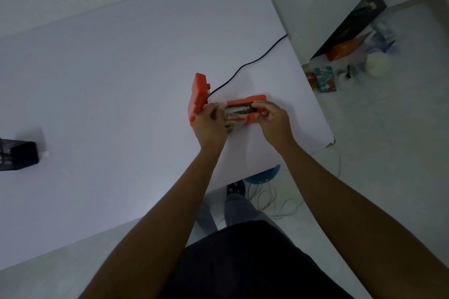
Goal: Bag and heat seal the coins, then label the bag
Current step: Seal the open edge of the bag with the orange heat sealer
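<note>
An orange heat sealer (198,94) lies on the white table (109,80) with its lid raised upright at the left end. A clear plastic bag (234,118) lies across the sealer's dark sealing strip. My left hand (211,126) pinches the bag's left edge and my right hand (272,120) pinches its right edge, holding it stretched over the strip. Something dark shows through the bag below my left hand; I cannot make out coins.
A black power cord (250,63) runs from the sealer to the table's far right edge. A black mesh holder (17,156) stands at the left edge. The table's corner (330,141) is just right of my hands. Boxes and clutter (352,65) sit on the floor.
</note>
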The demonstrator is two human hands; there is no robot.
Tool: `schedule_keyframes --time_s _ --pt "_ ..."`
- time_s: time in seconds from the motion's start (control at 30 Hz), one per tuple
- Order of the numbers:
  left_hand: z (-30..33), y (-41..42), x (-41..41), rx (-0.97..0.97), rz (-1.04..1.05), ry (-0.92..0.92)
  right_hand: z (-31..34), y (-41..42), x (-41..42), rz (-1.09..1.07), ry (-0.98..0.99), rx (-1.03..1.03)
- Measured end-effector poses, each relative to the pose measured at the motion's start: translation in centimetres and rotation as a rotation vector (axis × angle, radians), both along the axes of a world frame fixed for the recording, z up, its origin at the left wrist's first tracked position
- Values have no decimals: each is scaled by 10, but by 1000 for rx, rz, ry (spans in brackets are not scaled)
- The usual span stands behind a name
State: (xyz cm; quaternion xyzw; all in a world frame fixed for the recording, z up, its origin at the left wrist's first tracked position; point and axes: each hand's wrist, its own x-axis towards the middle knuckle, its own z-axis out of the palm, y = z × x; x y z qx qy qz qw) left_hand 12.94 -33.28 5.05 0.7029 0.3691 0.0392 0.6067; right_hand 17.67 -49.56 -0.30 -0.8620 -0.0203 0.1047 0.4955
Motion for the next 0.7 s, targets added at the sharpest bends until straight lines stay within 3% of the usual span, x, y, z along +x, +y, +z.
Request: schedule_keyframes --time_s 0.23,0.4,0.57,0.7 --pt "11 0 -17 118 -320 -212 9 -1 -1 -75 165 212" --pt "16 16 -41 -18 -243 -228 19 -9 -8 -162 333 458" --pt "26 41 -65 -76 -195 -177 41 9 -44 -65 510 629" --pt "35 72 -90 -80 -115 -152 58 45 -73 43 561 621"
